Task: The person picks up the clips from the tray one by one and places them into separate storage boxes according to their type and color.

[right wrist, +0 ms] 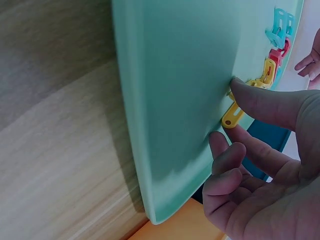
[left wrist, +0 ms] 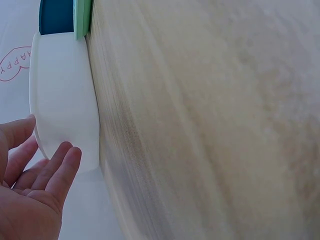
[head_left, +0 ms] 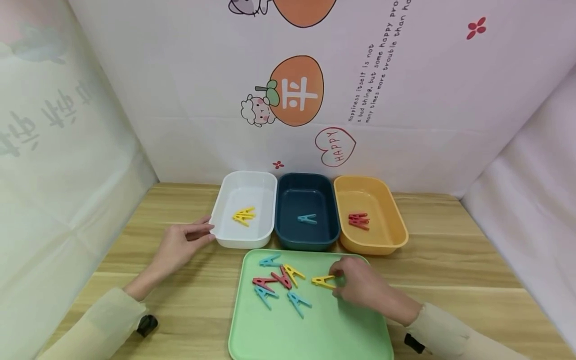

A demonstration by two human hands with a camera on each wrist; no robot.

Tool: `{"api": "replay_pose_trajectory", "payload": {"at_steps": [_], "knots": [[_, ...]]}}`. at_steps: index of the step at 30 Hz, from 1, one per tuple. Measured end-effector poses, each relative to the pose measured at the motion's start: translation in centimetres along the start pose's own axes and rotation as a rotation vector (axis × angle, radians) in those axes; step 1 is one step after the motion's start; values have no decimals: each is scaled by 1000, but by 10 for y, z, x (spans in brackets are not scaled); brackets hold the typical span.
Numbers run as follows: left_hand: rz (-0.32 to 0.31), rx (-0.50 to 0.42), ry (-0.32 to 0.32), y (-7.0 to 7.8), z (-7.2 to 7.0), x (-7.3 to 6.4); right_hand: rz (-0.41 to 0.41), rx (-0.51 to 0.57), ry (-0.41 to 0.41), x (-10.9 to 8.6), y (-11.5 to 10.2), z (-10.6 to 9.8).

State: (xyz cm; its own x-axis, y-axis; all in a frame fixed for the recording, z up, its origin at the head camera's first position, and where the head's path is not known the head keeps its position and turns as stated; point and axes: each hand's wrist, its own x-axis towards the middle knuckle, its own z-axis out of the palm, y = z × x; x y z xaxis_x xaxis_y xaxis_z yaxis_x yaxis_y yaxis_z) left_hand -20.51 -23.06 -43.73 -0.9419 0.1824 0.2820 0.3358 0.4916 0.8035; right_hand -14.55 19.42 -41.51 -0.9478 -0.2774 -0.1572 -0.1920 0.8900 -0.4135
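My right hand (head_left: 360,282) is over the green tray (head_left: 310,335), thumb and index finger pinching the legs of a yellow clothespin (head_left: 322,281). Left of it on the tray lie a second yellow clothespin (head_left: 294,274), two red clothespins (head_left: 281,278) and several blue clothespins (head_left: 298,303). With fairly straight fingers, my left hand (head_left: 177,247) touches the left side of the white bin (head_left: 245,243); the left wrist view shows the fingertips (left wrist: 72,152) against its outer wall. Inside that bin lie yellow clothespins (head_left: 244,215).
Beside the white bin stand a dark blue bin (head_left: 308,244) holding a blue clothespin (head_left: 307,219) and an orange bin (head_left: 375,247) holding red clothespins (head_left: 358,220). All three stand in a row behind the tray on the wooden table (head_left: 454,250). Printed white cloth (head_left: 202,100) hangs behind.
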Motion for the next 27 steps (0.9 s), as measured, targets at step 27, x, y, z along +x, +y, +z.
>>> {"api": "replay_pose_trajectory", "payload": {"at_steps": [27], "knots": [[2, 3, 5, -1, 0, 2, -9, 19, 30, -8, 6, -4]]}}
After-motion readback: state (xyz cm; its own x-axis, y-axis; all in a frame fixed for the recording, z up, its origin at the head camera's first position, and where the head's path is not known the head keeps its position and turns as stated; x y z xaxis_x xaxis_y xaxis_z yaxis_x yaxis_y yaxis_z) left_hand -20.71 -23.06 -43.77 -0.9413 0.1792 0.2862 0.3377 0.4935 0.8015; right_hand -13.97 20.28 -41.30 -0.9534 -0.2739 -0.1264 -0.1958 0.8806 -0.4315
